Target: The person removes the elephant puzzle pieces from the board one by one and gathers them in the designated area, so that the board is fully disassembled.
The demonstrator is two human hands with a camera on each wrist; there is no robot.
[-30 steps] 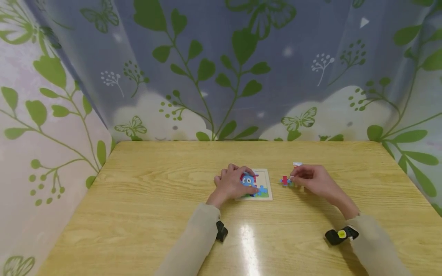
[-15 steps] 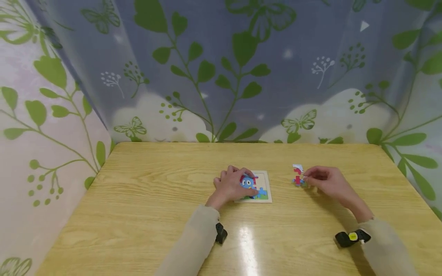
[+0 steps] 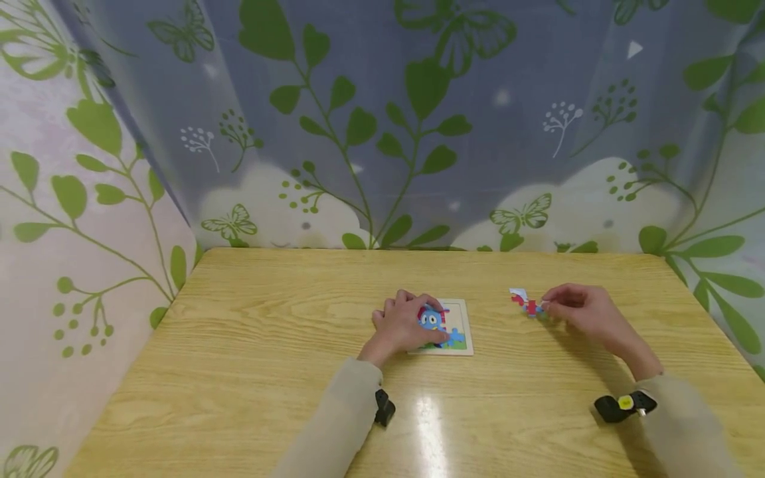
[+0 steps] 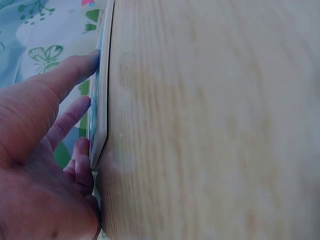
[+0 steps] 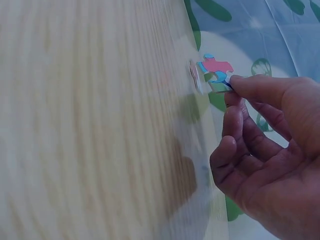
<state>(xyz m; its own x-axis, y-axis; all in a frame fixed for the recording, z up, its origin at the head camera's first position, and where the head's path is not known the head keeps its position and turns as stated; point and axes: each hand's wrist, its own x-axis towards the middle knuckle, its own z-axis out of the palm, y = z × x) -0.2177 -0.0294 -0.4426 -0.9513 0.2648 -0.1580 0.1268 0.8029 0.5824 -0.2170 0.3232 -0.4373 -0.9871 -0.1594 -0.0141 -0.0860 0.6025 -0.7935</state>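
Note:
My left hand (image 3: 399, 324) rests on a wooden jigsaw puzzle board (image 3: 469, 332), its thumb and fingers spread over the picture of a blue character. In the left wrist view, the thumb (image 4: 75, 70) lies nearly straight against the board's face. Off to the right, my right hand (image 3: 588, 317) pinches a red and blue puzzle piece (image 5: 218, 66) between thumb and index finger, just above the table. Part of that piece is behind the fingertips; whether a second piece overlaps it I cannot tell. Close to its left is a white and red puzzle piece (image 3: 517, 293).
A wood-grain table (image 3: 269, 312) extends around both hands. Behind it hangs a blue curtain (image 3: 382, 133) printed with green leaves and butterflies, and patterned cloth also covers the sides. Each wrist wears a black camera strap (image 3: 624, 405).
My right hand has moved to the right, bringing the red and blue puzzle piece from left of the white and red piece to its right. The left hand stays on the board.

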